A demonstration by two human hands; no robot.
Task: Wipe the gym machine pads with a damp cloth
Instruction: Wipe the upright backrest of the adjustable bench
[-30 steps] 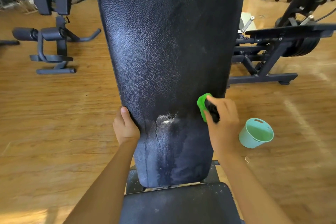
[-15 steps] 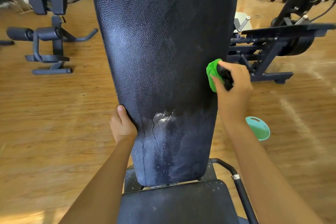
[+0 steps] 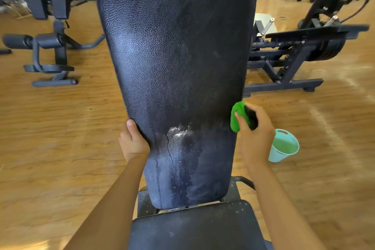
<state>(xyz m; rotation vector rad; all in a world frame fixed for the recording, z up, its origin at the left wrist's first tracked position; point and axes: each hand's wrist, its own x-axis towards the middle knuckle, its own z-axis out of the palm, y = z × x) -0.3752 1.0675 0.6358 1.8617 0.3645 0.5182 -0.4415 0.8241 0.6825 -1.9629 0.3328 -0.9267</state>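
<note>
Right hand (image 3: 255,138): fingers curled round green cloth (image 3: 236,116), held against back pad (image 3: 176,57) right edge; pad stood upright, lying leftward. Left hand (image 3: 133,142) gripped opposite edge.

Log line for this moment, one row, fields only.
phase: wiping back pad | left hand: grips pad's left edge | right hand: holds green cloth at pad's right edge | bucket: on floor, right
</note>
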